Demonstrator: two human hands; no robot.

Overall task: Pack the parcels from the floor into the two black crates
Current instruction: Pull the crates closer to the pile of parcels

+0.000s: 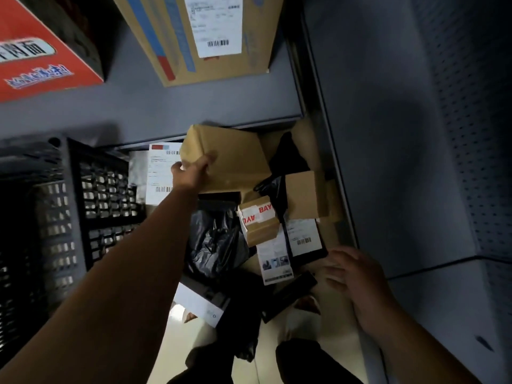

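Fingers of right hand relaxed, holding nothing, just above small labelled parcels on floor. Farther off, left hand pinches brown paper parcel by its near edge atop the heap. Advise: edge grip looks weak; lift clear, support underneath, then swing left into black crate.

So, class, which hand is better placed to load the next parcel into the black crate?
Left. The left hand grips the brown parcel, with the black crate beside it on that side. The right hand is open, holding nothing, farther from the crate.
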